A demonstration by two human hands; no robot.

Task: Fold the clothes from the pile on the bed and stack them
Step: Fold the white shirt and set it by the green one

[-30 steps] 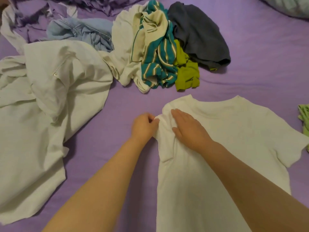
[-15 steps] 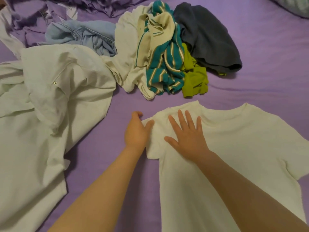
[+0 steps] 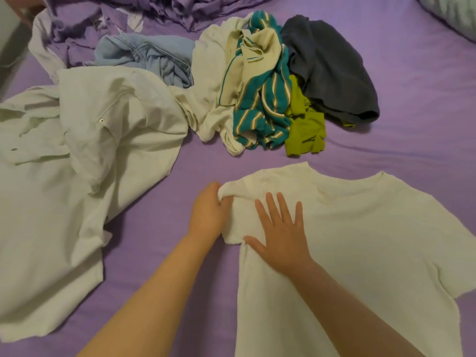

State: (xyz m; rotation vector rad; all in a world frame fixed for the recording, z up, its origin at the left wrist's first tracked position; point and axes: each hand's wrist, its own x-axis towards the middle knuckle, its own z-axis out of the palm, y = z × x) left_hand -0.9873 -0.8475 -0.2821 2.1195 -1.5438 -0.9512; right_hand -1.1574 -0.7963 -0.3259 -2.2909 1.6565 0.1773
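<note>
Risk: left hand (image 3: 209, 212) has fingers curled tight on the bunched sleeve of the tee (image 3: 360, 253); a hard pull could drag the whole shirt sideways and wrinkle it. Right hand (image 3: 279, 234) lies flat, fingers spread, gripping nothing, pinning the shoulder; if it lifts, the cloth may slide. Tee: white, short-sleeved, spread mostly flat on the bed (image 3: 412, 99), near the pile (image 3: 262, 99). No stack in view.

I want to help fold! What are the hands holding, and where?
The left hand pinches the white T-shirt by the edge of its sleeve. The right hand holds nothing; it lies flat and open on the shirt.
</note>
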